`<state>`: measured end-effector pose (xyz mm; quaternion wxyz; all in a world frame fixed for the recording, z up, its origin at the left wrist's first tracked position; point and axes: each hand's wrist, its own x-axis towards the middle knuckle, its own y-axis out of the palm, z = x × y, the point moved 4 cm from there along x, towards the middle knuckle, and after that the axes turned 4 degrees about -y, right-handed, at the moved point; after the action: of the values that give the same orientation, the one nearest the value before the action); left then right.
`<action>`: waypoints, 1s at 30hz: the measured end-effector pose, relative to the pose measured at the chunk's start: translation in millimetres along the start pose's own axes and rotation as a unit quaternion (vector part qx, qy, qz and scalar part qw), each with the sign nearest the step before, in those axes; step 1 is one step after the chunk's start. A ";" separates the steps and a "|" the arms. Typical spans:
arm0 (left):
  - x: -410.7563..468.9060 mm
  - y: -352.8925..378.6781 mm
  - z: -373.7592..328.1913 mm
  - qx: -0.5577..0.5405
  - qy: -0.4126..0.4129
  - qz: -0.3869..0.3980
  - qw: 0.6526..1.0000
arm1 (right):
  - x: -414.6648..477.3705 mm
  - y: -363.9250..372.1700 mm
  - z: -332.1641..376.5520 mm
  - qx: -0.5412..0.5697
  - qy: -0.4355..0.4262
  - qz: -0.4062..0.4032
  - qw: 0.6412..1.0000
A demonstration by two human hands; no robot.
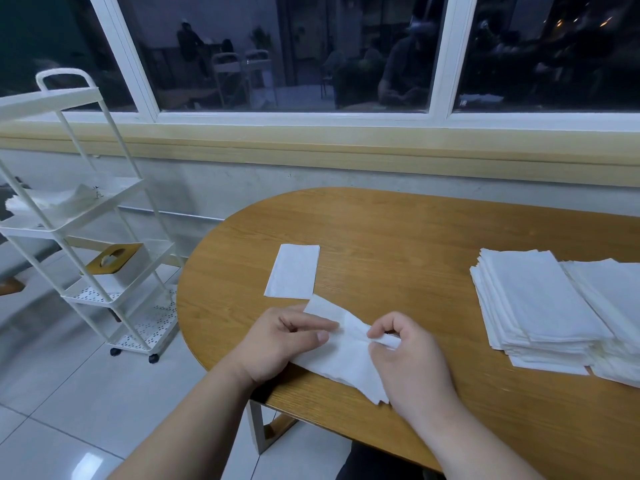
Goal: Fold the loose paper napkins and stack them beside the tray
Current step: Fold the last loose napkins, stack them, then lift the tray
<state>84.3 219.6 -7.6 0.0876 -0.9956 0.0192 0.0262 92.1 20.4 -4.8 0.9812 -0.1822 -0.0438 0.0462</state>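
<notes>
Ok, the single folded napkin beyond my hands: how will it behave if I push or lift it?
Likely floppy and very light: the loose napkin, seemingly the same paper, crumples where the left hand and right hand pinch it. The folded napkin lies thin and flat on the smooth table, so a push should slide it, maybe buckling its edge.

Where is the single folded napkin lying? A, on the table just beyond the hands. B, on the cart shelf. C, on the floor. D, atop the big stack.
A: the folded napkin lies flat on the table, just beyond the left hand and right hand, which pinch the loose napkin.
</notes>
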 end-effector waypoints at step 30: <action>-0.7 -8.7 6.4 0.086 -0.004 -0.054 0.995 | 154.7 90.2 37.2 -0.391 -0.055 0.190 0.899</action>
<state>83.7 229.3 -12.4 0.1741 -0.9839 -0.0325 0.0239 234.9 133.9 7.9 0.7993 -0.5536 -0.0765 0.2209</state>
